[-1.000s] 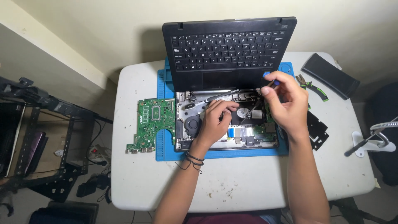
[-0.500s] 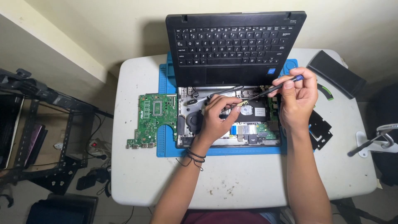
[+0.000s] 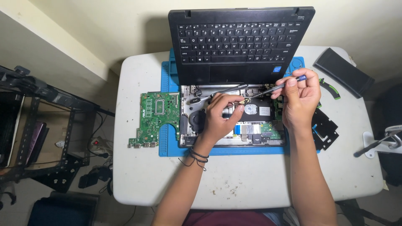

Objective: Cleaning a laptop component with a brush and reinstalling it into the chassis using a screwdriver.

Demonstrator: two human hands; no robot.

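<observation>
**Screwdriver angled into the open laptop base**

Here your right hand (image 3: 300,99) pinches a blue-handled screwdriver (image 3: 279,86), its tip slanting toward eight o'clock into the opened laptop (image 3: 234,121) on the blue mat (image 3: 167,144). Your left hand (image 3: 220,117) rests inside the base, fingers curled by the tip. A green circuit board (image 3: 155,119) lies at nine o'clock.

green circuit board (image 3: 155,117) on mat edge | black slab (image 3: 344,72) far right | metal rack (image 3: 33,129) beside table
</observation>
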